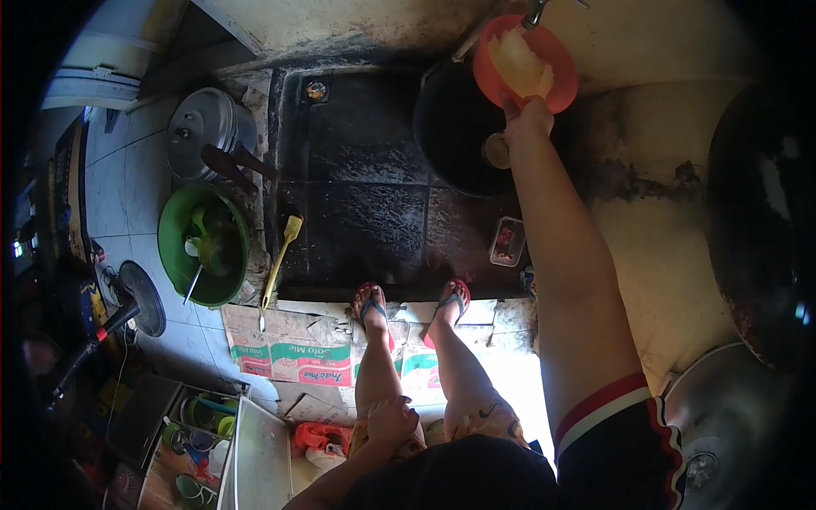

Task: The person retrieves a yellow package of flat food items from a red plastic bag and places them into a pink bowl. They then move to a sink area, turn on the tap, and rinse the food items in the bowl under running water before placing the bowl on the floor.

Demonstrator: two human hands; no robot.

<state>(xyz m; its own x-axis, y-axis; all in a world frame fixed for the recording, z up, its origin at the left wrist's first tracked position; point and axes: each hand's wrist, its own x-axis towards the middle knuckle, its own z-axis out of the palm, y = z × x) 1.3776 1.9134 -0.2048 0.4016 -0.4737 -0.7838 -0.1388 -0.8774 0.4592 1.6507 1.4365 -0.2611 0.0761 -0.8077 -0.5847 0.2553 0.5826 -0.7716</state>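
My right hand [535,118] grips the near rim of a red plastic bowl [562,54], holding it up under a metal tap [533,14] by the wall. A pale yellow piece of something [519,64] lies in the bowl; what it is I cannot tell. Below the bowl stands a large black tub [456,146], partly hidden by my right arm, with a small round pale object [496,150] by my wrist. My left hand [390,421] is laid on my left knee and holds nothing.
On the dark tiled wet floor [363,140] sits a clear plastic container [507,241] with reddish bits. At the left are a lidded metal pot [203,135], a green basin [167,255] with utensils and a yellow-handled brush [280,261]. Flattened cardboard [306,354] covers the floor near my feet.
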